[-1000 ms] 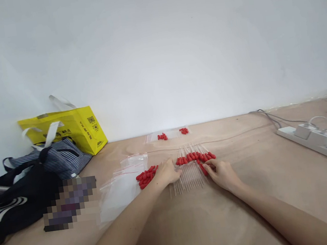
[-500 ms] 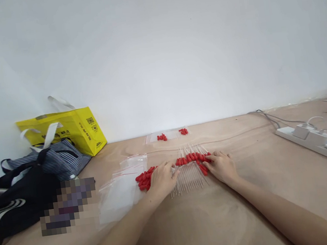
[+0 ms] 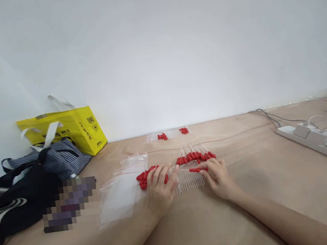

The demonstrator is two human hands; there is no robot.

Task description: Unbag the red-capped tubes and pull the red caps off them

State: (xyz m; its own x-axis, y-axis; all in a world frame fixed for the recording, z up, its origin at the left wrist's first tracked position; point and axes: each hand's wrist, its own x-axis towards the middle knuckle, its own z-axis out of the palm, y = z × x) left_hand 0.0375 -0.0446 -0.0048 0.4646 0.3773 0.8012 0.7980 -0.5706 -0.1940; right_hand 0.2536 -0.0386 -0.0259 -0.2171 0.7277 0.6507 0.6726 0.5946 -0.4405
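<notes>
A row of thin clear tubes [image 3: 189, 177] with red caps [image 3: 195, 157] lies on the wooden table [image 3: 251, 191]. My right hand [image 3: 217, 177] pinches one red-capped tube [image 3: 198, 169], held sideways across the row. My left hand [image 3: 159, 187] rests flat with fingers spread on the row's left edge and on a pile of loose red caps [image 3: 145, 176].
Empty clear zip bags [image 3: 121, 190] lie left of the caps. A filled bag [image 3: 171, 134] sits near the wall. Yellow bag [image 3: 70, 128], striped bag [image 3: 55, 159] and black bag [image 3: 17, 202] are at left. A white power strip [image 3: 319, 142] with cables is at right.
My right hand has lifted one red-capped tube out of the row and drawn back a little. My left hand has slid nearer and spread flat over the loose caps.
</notes>
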